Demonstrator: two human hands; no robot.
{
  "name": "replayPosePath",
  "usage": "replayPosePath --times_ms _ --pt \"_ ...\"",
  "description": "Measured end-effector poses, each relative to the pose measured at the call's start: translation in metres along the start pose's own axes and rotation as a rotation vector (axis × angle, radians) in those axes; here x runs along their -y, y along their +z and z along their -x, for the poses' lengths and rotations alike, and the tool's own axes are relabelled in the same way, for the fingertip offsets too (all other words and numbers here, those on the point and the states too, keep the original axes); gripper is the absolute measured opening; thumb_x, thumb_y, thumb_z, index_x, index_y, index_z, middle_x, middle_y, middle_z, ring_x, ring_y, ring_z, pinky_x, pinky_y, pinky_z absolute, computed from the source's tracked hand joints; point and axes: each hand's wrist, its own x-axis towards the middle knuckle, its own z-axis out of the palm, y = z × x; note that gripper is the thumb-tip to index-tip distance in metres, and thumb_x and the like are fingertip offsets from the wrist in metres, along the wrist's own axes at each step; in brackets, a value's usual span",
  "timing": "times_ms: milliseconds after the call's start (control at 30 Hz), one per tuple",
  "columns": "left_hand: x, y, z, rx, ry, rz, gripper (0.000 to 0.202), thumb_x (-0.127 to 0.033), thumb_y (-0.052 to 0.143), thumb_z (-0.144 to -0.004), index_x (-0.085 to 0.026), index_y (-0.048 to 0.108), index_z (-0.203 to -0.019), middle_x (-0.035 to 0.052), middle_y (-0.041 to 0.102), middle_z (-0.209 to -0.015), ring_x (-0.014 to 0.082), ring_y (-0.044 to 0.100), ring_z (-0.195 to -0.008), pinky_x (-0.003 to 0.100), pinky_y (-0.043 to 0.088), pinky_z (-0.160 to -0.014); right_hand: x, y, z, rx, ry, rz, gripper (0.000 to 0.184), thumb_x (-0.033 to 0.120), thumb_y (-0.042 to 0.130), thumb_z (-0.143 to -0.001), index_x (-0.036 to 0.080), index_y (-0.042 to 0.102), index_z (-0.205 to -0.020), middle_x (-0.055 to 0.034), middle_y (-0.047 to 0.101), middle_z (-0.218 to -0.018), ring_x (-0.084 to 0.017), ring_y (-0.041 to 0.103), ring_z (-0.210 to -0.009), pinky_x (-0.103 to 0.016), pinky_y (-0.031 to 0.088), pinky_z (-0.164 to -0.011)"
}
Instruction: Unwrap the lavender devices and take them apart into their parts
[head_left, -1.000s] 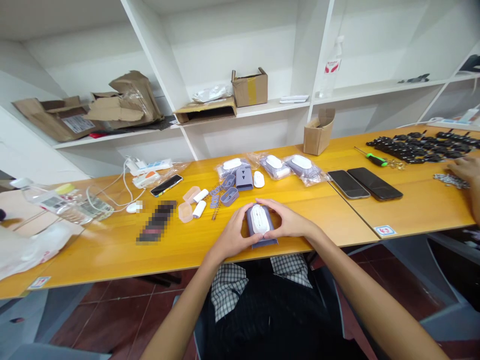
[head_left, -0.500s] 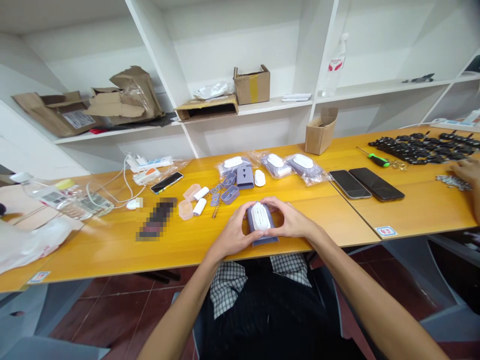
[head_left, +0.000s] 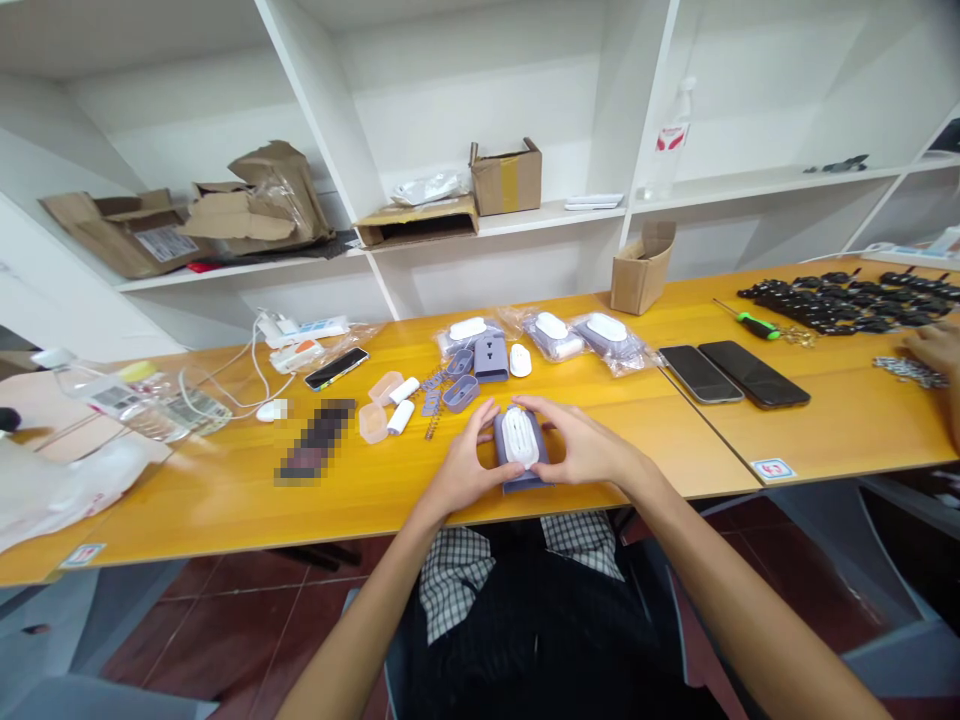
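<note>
Near the table's front edge, a purple plastic housing with a white oval insert [head_left: 520, 438] is held between both of my hands. My left hand [head_left: 469, 465] grips its left side, the thumb pressed at the lower edge of the white part. From the right, my right hand [head_left: 581, 443] grips the same housing, its thumb close to the left one. Just beyond stand a second purple housing [head_left: 491, 358] and a loose white oval part [head_left: 520, 361]. Purple oval rings [head_left: 460, 393], coiled springs [head_left: 430, 428] and white cylinders [head_left: 401, 416] lie to the left of it.
Bagged purple units [head_left: 609, 335] lie along the back. Two dark phones [head_left: 754, 374] and a green-handled screwdriver [head_left: 757, 325] are to the right, near a co-worker's hand [head_left: 936, 350]. Another phone [head_left: 337, 368], cables and plastic bottles [head_left: 124, 395] are on the left. Shelves with cardboard boxes [head_left: 507, 180] rise behind.
The housing has tipped slightly, so more of the white insert's face shows. Both hands keep their hold in nearly the same place. The camera view has shifted a little.
</note>
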Motion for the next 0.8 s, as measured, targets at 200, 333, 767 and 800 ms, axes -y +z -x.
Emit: replayPosePath --times_ms 200,333,767,800 --pt "0.003 0.000 0.000 0.003 0.030 -0.020 0.105 -0.050 0.090 -0.081 -0.028 0.032 -0.166 0.0190 0.036 -0.173 0.0409 0.042 -0.157 0.064 0.040 -0.126 0.013 -0.001 -0.003 0.008 -0.026 0.074 0.094 0.032 0.077 -0.078 0.034 0.040 -0.164 -0.0085 0.053 -0.164 -0.038 0.054 -0.146 -0.061 0.048 -0.120" --pt "0.002 0.000 0.001 0.017 0.057 -0.031 0.100 -0.050 0.089 -0.083 -0.029 0.034 -0.165 0.0179 0.038 -0.172 0.0409 0.043 -0.156 0.065 0.041 -0.125 0.021 -0.001 -0.004 0.023 -0.097 0.105 0.091 0.028 0.074 -0.078 0.034 0.041 -0.163 -0.0078 0.055 -0.162 -0.038 0.054 -0.146 -0.060 0.045 -0.123" --pt "-0.003 0.001 0.001 0.018 0.053 -0.033 0.099 -0.052 0.088 -0.082 -0.028 0.037 -0.163 0.0186 0.039 -0.171 0.0410 0.044 -0.155 0.066 0.040 -0.125 0.012 -0.001 -0.003 -0.009 -0.128 0.070 0.098 0.029 0.078 -0.079 0.038 0.033 -0.166 -0.0085 0.046 -0.166 -0.038 0.047 -0.152 -0.062 0.041 -0.127" --pt "-0.003 0.000 0.001 0.019 0.054 -0.028 0.099 -0.052 0.088 -0.082 -0.028 0.037 -0.163 0.0185 0.039 -0.171 0.0409 0.044 -0.155 0.066 0.040 -0.125 0.012 -0.001 -0.003 -0.006 -0.137 0.067 0.098 0.028 0.078 -0.079 0.037 0.034 -0.166 -0.0090 0.046 -0.166 -0.038 0.047 -0.152 -0.061 0.041 -0.127"
